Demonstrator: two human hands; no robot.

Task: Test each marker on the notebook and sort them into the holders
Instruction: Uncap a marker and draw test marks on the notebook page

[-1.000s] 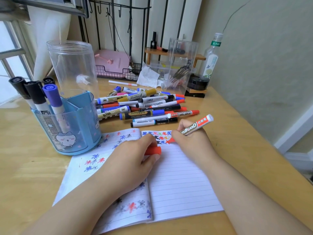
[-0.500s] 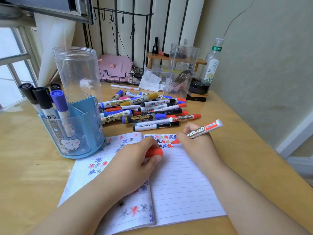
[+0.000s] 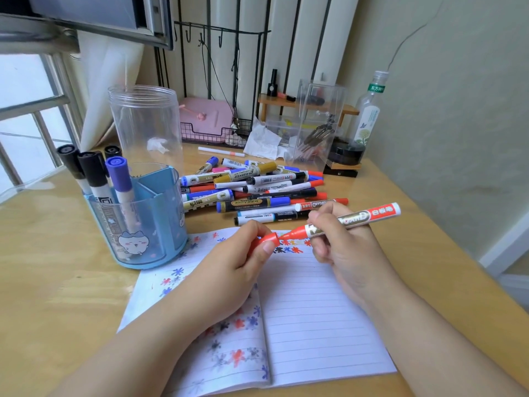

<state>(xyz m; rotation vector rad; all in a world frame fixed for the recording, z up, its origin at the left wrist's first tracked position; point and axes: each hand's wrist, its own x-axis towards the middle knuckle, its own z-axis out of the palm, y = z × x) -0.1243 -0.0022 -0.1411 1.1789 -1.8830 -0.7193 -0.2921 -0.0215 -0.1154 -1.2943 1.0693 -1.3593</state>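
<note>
An open lined notebook [image 3: 315, 310] lies on the desk, with red, blue and black star marks on both pages. My right hand [image 3: 343, 247] grips a red whiteboard marker [image 3: 357, 217], its tip pointing left just above the page. My left hand [image 3: 229, 270] pinches the red cap [image 3: 267, 239], whose open end meets the marker's tip. A pile of markers [image 3: 257, 190] lies behind the notebook. A blue holder [image 3: 160, 224] at the left holds three markers. Behind it stands a clear round jar [image 3: 146, 124].
A clear square box [image 3: 315, 130] with clips, a bottle [image 3: 369, 110], a black round tin [image 3: 346, 153], crumpled tissue [image 3: 263, 141] and a pink case in a wire basket [image 3: 206, 124] stand at the desk's back. A white pen [image 3: 220, 151] lies near them. The wall runs along the right.
My right hand lifted the marker's tip off the page and turned it toward the cap. My left hand raised the cap to meet the tip.
</note>
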